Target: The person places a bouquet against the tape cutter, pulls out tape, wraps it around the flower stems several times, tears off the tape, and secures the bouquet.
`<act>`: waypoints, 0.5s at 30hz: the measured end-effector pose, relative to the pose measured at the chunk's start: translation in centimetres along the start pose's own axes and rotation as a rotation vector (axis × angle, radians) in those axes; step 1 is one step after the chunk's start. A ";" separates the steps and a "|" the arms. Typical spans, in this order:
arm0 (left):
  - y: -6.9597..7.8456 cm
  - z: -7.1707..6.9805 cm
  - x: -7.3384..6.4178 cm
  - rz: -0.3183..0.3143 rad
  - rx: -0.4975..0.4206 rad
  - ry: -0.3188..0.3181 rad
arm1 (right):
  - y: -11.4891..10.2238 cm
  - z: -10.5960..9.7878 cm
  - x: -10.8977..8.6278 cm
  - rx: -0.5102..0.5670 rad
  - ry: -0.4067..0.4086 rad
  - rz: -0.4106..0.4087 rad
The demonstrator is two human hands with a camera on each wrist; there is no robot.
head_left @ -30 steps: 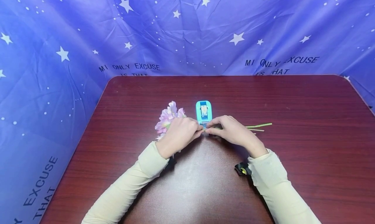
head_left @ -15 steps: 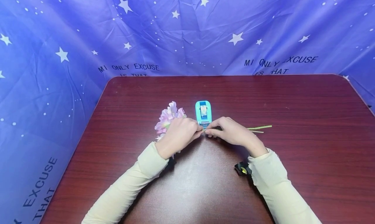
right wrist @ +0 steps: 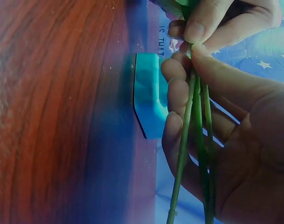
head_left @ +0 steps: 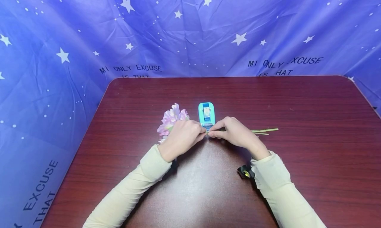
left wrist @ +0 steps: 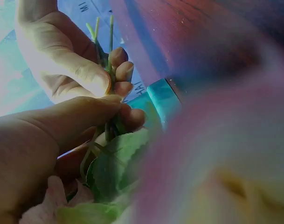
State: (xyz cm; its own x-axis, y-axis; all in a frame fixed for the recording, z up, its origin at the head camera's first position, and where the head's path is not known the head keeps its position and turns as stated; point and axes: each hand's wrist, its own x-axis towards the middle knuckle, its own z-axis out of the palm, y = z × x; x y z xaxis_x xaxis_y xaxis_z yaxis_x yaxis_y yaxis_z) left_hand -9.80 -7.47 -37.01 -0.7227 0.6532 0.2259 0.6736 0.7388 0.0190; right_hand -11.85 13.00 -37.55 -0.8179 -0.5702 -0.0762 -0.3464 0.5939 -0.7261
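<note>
Pale pink-and-white flowers (head_left: 170, 120) lie to the left in the head view, partly behind my left hand (head_left: 184, 135). Their green stems (right wrist: 197, 121) run rightward through both hands, and the tips stick out past my right hand (head_left: 236, 132). With thumb and fingers my left hand pinches the stems just below a green leaf (left wrist: 111, 163). My right hand pinches the same stems right beside it, thumb against fingertips. Three stems fan out across the right palm in the right wrist view. Just beyond the fingertips stands a light-blue tape dispenser (head_left: 206, 114) with a roll in it.
The dark red-brown wooden table (head_left: 312, 122) stretches around both arms. Behind it and at the left hangs a blue star-printed cloth (head_left: 190, 32). A black wrist strap piece (head_left: 245, 171) shows under the right sleeve.
Both hands stay at nearly the same spot in front of the dispenser. The stem tips at the right have shifted slightly, and the right hand's fingers have moved a little.
</note>
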 end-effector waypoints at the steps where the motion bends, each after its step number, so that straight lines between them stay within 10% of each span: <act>1: 0.0 0.0 0.0 -0.002 0.000 0.001 | 0.0 0.0 0.0 -0.004 0.005 0.001; 15: 0.2 0.2 0.0 -0.038 -0.023 0.022 | -0.2 0.1 0.1 -0.057 0.044 0.026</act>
State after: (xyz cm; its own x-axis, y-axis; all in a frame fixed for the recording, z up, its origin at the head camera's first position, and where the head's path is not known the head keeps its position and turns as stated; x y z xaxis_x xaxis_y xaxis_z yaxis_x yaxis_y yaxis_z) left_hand -9.67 -7.25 -37.20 -0.7447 0.6204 0.2462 0.6490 0.7592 0.0500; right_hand -11.79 12.75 -37.48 -0.8459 -0.5296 -0.0633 -0.3495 0.6399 -0.6844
